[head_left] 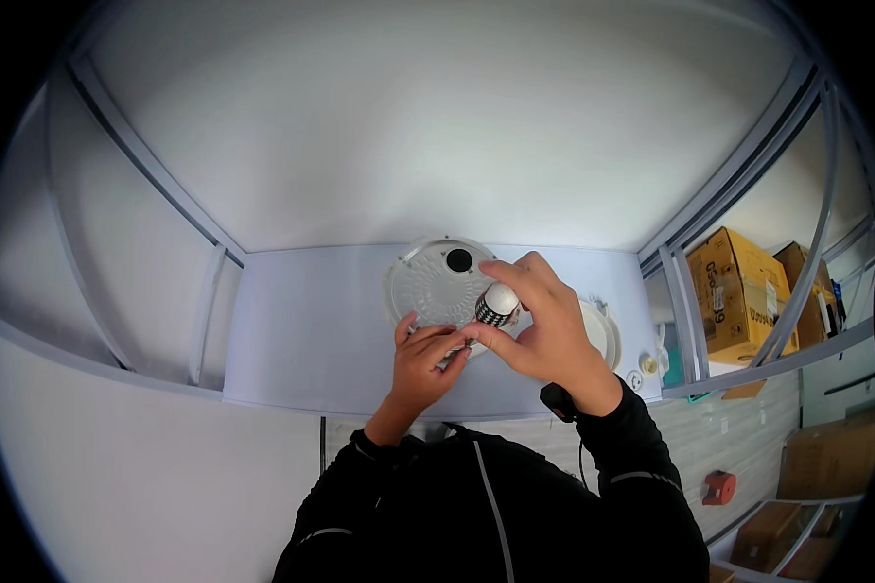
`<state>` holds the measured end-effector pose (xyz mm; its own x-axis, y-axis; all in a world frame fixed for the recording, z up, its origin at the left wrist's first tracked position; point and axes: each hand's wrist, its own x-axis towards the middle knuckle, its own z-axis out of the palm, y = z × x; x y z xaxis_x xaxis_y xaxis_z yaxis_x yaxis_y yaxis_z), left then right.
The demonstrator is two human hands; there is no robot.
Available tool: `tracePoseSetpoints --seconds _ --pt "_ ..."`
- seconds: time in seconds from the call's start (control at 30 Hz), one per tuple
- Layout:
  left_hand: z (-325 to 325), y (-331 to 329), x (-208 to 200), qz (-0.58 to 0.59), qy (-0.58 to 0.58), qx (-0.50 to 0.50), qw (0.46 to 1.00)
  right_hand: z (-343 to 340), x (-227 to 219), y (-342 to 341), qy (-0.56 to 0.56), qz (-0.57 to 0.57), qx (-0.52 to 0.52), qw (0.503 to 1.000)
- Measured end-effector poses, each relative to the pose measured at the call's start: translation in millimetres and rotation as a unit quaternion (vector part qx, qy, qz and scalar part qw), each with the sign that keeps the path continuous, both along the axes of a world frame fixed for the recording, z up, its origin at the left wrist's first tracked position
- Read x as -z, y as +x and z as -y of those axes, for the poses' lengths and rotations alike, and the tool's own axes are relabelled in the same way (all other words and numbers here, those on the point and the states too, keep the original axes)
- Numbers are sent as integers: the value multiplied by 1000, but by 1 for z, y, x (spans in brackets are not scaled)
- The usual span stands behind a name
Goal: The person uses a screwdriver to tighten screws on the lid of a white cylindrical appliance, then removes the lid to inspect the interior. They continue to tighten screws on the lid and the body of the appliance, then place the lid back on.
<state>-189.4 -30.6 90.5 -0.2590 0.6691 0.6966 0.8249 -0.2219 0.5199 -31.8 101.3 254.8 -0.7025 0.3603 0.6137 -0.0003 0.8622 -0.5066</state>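
Observation:
Over the table, my right hand (554, 335) is closed round a small cylinder (499, 305) with a white rounded top and a black-and-white checked side. Its exact kind does not show. My left hand (426, 367) meets it from the left, fingertips pinched together near the cylinder's lower end. Whatever those fingers grip is too small to make out. Behind both hands lies a round, pale grey, see-through-looking plate (423, 277) with a patterned middle. A black disc (459, 260) sits on its far part. My hands cover the plate's near right side.
A white round dish (608, 335), partly behind my right hand, rests on the white table (301, 325). Small round items, one a pale cap (648, 364), lie near the table's right edge. Metal frame posts flank the table. Cardboard boxes (739, 296) and a red stool (718, 488) stand to the right.

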Motion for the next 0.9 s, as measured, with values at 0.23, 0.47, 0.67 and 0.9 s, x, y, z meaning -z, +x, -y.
tracePoseSetpoints --seconds 0.23,0.47,0.67,0.9 --pt "0 2 -2 2 -1 -7 1000 1 16 -19 24 -124 -26 992" --pt "-2 2 1 5 16 -7 1000 1 16 -8 36 -59 -38 997" --pt "-2 2 0 4 15 -7 1000 6 -1 -7 -62 -47 -90 993" --pt "-1 2 1 4 11 -15 1000 1 0 -4 -15 -40 -50 998"
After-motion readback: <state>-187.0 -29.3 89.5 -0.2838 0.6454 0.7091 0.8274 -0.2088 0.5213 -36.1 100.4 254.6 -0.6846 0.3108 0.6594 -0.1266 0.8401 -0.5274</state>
